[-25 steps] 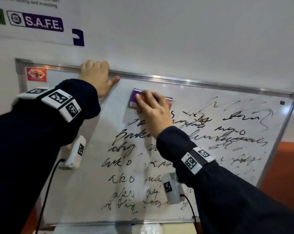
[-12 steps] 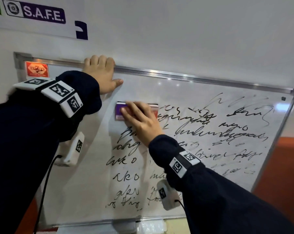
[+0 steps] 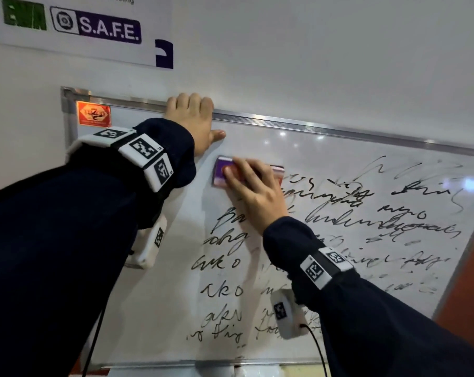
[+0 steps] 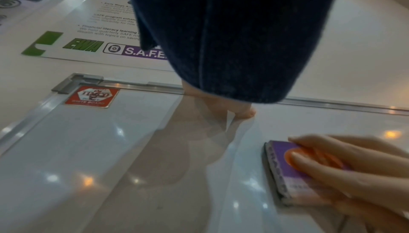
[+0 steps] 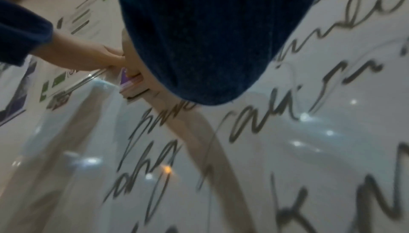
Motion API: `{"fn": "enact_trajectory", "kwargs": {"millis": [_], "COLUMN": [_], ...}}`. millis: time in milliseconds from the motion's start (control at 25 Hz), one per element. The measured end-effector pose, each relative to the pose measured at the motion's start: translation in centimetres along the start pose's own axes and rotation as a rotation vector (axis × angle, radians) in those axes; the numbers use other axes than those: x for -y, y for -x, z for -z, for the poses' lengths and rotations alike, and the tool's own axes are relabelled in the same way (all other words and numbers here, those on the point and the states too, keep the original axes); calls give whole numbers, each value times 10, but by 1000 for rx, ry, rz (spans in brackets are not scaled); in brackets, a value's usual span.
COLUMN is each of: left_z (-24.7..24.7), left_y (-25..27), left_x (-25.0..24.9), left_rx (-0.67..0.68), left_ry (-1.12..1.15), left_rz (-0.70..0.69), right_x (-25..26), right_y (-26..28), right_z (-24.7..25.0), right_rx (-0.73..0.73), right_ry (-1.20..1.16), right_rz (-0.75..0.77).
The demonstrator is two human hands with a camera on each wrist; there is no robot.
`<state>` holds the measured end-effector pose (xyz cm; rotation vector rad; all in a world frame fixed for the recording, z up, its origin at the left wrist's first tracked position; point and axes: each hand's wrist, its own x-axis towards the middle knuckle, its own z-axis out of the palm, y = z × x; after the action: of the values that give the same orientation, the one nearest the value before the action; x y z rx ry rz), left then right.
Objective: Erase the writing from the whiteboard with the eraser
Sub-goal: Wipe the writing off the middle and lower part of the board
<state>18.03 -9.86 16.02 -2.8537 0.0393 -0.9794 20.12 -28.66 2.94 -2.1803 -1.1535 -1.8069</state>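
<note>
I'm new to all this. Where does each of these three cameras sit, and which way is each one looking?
Head: worn on the head, facing the whiteboard; both dark sleeves, left hand on the top frame, right hand on the eraser.
Left wrist: under the left sleeve, looking along the board towards the red sticker; left thumb and right fingers show.
Right wrist: under the right sleeve, looking across the writing.
All three share the eraser.

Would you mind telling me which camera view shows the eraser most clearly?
The left wrist view: the eraser lies close, showing its purple top and dark felt edge. The head view shows it mostly under the right hand; the right wrist view shows only a sliver.
</note>
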Motion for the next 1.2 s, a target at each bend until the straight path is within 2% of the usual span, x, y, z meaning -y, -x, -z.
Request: {"fn": "enact_trajectory", "kwargs": {"millis": [80,120,200,280,320,440,520,560,640,720,760,880,960,1040,1120,1200], "left_z": [0,-1,-2,-3,-3,-2,-1,-1,-1,-1,-1,1,2,2,2,2], "left_y": [0,0,0,1,1,2,3,3,3,2,3,4,5,5,5,4], "left_x": [0,-1,-1,-1,-1,-2,-3,-3,-3,-4,-4,-3,-4,-5,-5,-5], "left_rx": [7,5,1,-7,-15,-20,-21,-23,-15,-16,-21,-24,-18,-17,-17,-15], "left_ry": [-7,-16,-28,-22,-13,-2,9,14,21,20,23,37,35,41,43,42], "left_rz": [2,-2,-7,-5,-4,6,10,13,17,14,14,16,16,18,20,14], "right_x": [-14,-22,-31,-19,-9,3,-11,-19,-29,-20,-10,13,7,-6,-17,-17], "right_y": [5,0,-22,-35,-32,9,27,27,15,6,8,38,47,34,8,-8], "right_z": [9,12,11,3,-1,1,14,17,17,11,6,1,7,10,12,8], "right_rx": [51,35,-26,-50,-14,177,224,192,91,-7,-10,155,202,131,21,-45], "right_ry": [28,59,79,40,19,-34,-50,-18,49,31,17,-81,-84,15,71,72], "right_rz": [78,42,-139,-249,-218,111,181,143,-43,-179,-156,116,174,85,-92,-162]}}
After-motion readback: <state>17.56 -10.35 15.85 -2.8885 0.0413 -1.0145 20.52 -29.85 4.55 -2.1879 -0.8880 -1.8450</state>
